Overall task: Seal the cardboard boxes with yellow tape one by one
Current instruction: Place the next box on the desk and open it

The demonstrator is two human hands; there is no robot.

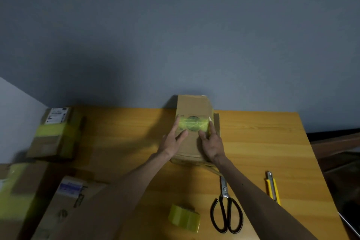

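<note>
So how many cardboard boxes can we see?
4: middle box under left hand and right hand; back-left box; near-left box; leftmost box. More may be hidden.

Black-handled steel scissors [226, 206] lying flat on the orange-brown wooden desk [272, 142], blades pointing toward the far edge, handle loops toward the near edge. To their right and apart from them, a slim yellow utility knife [272, 189] with a metal tip, also flat and roughly parallel. Behind the desk, a plain blue-grey wall [175, 35]. At far left, a paler wall section [15, 115]. Beyond the right edge, a dark brown wooden surface [335, 146], too dim to identify.
</note>
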